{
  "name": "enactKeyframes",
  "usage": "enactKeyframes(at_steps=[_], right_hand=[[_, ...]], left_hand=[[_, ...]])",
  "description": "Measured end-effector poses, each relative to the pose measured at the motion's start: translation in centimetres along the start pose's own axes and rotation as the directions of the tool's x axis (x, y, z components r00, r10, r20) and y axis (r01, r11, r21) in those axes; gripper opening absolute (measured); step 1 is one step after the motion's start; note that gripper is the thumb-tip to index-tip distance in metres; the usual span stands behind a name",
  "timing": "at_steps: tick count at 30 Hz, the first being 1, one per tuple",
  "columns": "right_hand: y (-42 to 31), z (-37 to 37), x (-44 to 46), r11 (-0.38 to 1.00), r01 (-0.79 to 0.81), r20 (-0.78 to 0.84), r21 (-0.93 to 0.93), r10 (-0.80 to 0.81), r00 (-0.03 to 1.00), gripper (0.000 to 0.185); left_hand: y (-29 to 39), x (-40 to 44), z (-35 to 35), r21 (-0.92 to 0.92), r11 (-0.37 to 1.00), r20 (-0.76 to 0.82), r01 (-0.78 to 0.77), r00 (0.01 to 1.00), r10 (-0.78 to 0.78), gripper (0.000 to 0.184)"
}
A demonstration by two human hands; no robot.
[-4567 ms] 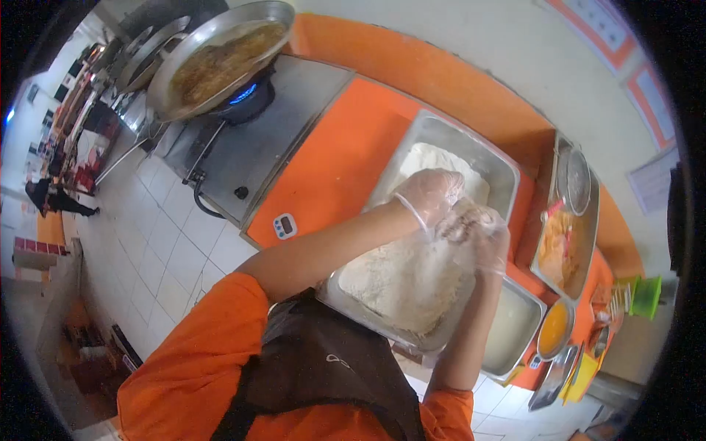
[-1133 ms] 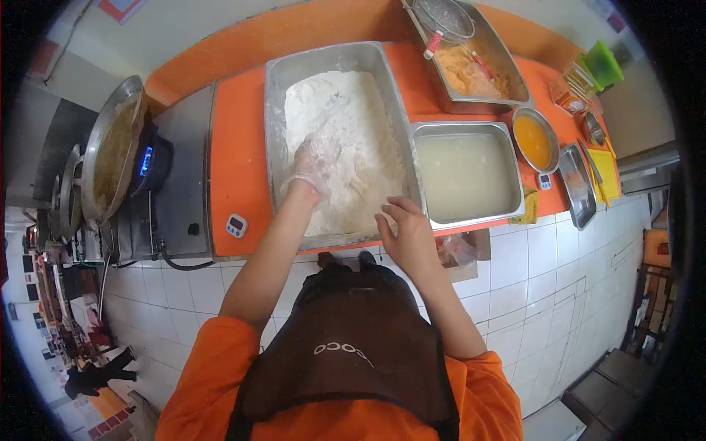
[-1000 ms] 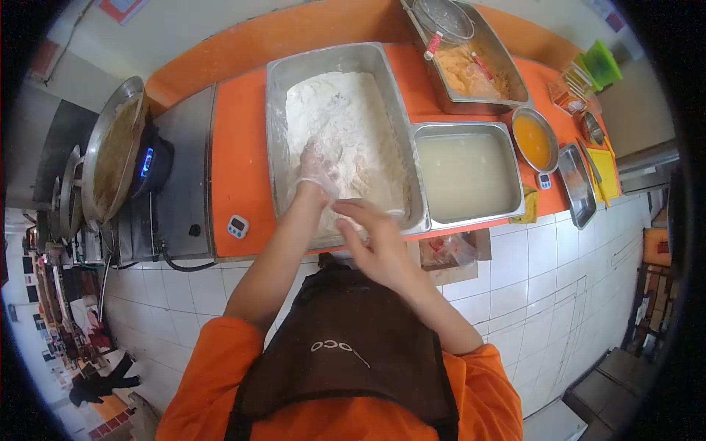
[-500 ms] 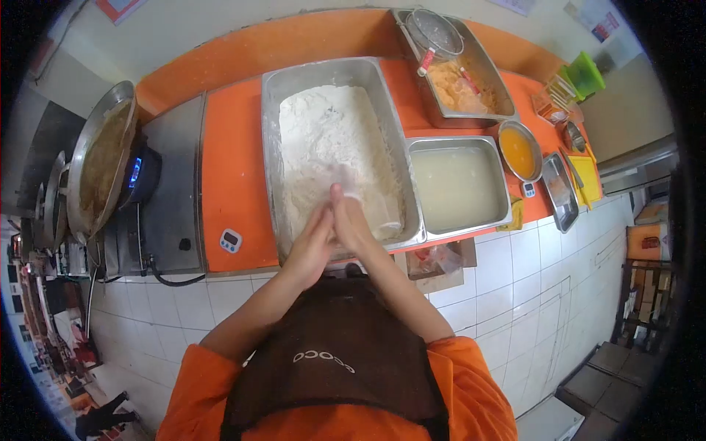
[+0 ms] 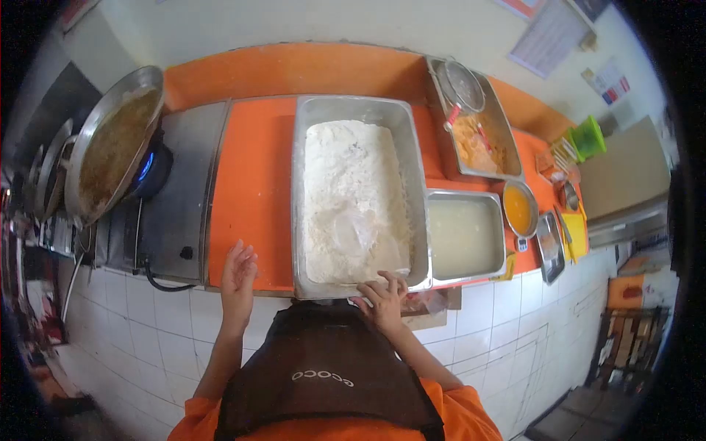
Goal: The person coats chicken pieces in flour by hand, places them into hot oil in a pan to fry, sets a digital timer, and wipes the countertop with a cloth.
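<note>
A deep metal tray (image 5: pixel 301 184) of white flour (image 5: pixel 346 158) stands at the counter's front edge. On the flour lie clear plastic gloves (image 5: pixel 353 229), crumpled. My left hand (image 5: pixel 239 278), bare, is held up left of the tray over the counter's front edge, fingers slightly bent and apart, holding nothing. My right hand (image 5: pixel 383 298), bare too, is at the tray's front rim near its right corner, fingers curled and spread over the edge. Nothing shows between its fingers.
At left, a wide pan of oil (image 5: pixel 121 151) sits over a lit burner (image 5: pixel 147 165). Right of the flour stand a tray of pale liquid (image 5: pixel 463 239), a bowl of orange liquid (image 5: pixel 518 209) and a tray of orange food (image 5: pixel 474 143) with a strainer (image 5: pixel 462 86). A green container (image 5: pixel 587 138) is farther right.
My hands, pressed together before, have parted: the left moved leftward out of the tray, the right to its front rim. The gloves now lie on the flour. The view has shifted.
</note>
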State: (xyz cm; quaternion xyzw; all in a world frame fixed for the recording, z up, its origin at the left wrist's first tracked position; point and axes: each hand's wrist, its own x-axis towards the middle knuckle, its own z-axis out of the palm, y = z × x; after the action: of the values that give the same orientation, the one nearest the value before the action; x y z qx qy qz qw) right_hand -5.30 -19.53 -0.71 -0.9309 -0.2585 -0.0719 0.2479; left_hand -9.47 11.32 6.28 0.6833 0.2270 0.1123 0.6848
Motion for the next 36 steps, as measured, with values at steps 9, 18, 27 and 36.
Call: enactKeyframes(at_steps=[9,18,27,36], right_hand=[[3.4,4.8,12.1,0.992,0.029,-0.105,-0.122,-0.042,0.994,0.03],[-2.5,3.3,23.3,0.996,0.077,-0.386,0.05,-0.052,0.921,0.024],[-5.0,4.9,11.3,0.901,-0.072,0.033,0.428,0.064,0.997,0.024],[-1.6,2.0,-1.8,0.814,-0.502,0.041,0.292,0.514,0.857,0.024]], left_hand=[[-2.4,-1.8,-4.4,0.063,0.992,-0.125,-0.107,0.985,0.115,0.049],[-4.5,-2.7,-11.8,0.131,0.989,-0.307,-0.065,0.946,0.103,0.045],[-11.4,5.4,-9.2,0.731,0.664,0.058,-0.16,0.983,0.173,0.062],[-16.8,9.4,-13.6,0.281,0.959,0.175,0.046,0.98,-0.099,0.037]])
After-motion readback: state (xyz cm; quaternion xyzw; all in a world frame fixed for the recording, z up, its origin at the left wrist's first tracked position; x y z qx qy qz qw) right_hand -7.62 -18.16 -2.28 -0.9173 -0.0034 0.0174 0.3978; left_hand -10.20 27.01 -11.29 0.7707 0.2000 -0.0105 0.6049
